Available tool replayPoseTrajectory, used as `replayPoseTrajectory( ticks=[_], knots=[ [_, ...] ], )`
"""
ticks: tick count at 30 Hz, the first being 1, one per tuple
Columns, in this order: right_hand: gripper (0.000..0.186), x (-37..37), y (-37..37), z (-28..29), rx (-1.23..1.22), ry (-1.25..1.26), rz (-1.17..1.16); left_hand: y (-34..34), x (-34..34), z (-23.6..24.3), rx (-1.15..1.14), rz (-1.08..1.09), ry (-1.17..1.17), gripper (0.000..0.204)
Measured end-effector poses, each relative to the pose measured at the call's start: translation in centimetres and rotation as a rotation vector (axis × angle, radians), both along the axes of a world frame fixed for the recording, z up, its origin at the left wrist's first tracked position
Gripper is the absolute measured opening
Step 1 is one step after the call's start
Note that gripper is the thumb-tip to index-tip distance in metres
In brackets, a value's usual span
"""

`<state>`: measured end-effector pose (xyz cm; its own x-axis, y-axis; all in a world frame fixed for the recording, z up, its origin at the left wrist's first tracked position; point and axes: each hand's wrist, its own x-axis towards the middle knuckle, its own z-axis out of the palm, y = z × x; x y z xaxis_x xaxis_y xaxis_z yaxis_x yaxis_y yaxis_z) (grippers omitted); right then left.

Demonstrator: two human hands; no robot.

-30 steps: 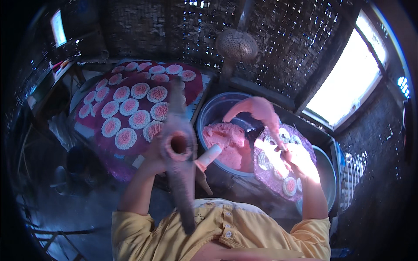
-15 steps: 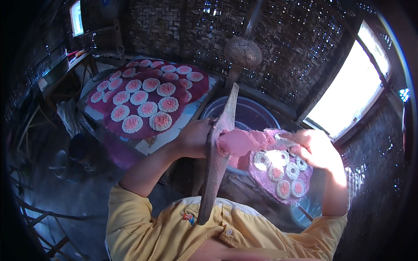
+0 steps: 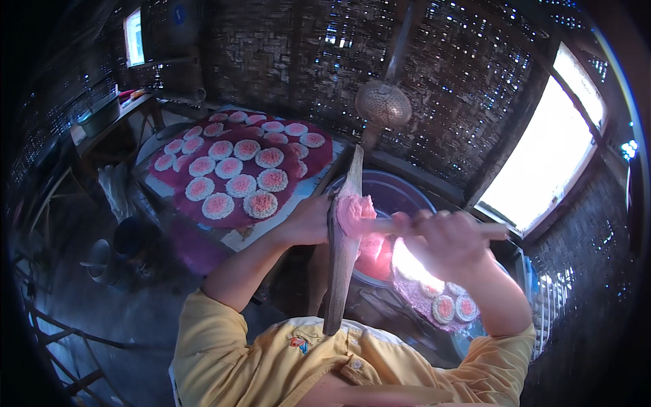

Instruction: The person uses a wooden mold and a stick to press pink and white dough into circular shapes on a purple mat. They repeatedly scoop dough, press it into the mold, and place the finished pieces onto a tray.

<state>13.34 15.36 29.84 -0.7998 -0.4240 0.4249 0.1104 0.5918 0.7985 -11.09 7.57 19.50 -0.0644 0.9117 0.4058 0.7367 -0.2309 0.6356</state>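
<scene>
A long tapered wooden press bar (image 3: 342, 271) stands before me, its lower end against my shirt. Closed at its left side is my left hand (image 3: 313, 220), with some fingers hidden behind the wood. Soft pink dough (image 3: 354, 211) bulges at the bar's middle. My right hand (image 3: 444, 244), a little blurred, wraps round a wooden stick (image 3: 496, 232) whose inner end meets the dough. Below lies a large basin (image 3: 413, 190) with more pink dough (image 3: 373, 263) in it. Under my right forearm, a purple mat (image 3: 417, 295) carries pink and white lacy rounds (image 3: 444, 308).
Purple mats (image 3: 230, 216) covered in several pink-centred rounds (image 3: 217, 205) lie on a pale board at the left. A perforated ladle (image 3: 384, 104) hangs against the woven wall. A bright window (image 3: 549, 149) is at the right. A bench with a dark pot (image 3: 100, 115) stands far left.
My right hand has moved left toward the bar, and the stick's bare end now shows beyond it. The dough that stretched toward that hand is now bunched at the bar. My left hand stays there.
</scene>
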Motion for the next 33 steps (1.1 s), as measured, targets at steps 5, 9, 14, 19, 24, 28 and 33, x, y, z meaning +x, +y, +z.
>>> replayPoseTrajectory(
  ticks=[5, 9, 14, 19, 24, 28, 33],
  knots=[
    [0.040, 2.4, 3.0, 3.0, -0.398, 0.207, -0.036, -0.9, -2.7, -0.1, -0.024, -0.132, -0.565, 0.035],
    [0.028, 1.2, 4.4, 2.1, -0.493, 0.046, -0.060, -0.2, -2.1, -0.9, 0.023, -0.110, -0.472, 0.038],
    [0.026, 1.2, 3.7, 3.0, -0.642, -0.065, -0.068, 0.1, -1.9, -1.1, 0.062, -0.073, -0.329, 0.048],
    [0.031, -0.7, 2.2, 4.8, -0.594, -0.311, -0.428, 0.0, 0.2, -0.2, 0.028, 0.096, -0.037, 0.053],
    [0.024, -3.8, 0.6, 2.6, -0.475, -0.368, -0.335, 0.2, 1.2, 0.4, 0.035, 0.130, 0.030, 0.054],
    [0.016, -5.1, 0.2, 0.2, -0.232, -0.189, 0.036, 0.0, 0.0, 0.3, -0.063, 0.051, -0.145, 0.049],
    [0.013, -4.6, 1.5, -0.3, 0.450, 0.063, 0.239, 0.1, -1.6, -0.6, -0.139, -0.094, -0.252, 0.043]
  ],
)
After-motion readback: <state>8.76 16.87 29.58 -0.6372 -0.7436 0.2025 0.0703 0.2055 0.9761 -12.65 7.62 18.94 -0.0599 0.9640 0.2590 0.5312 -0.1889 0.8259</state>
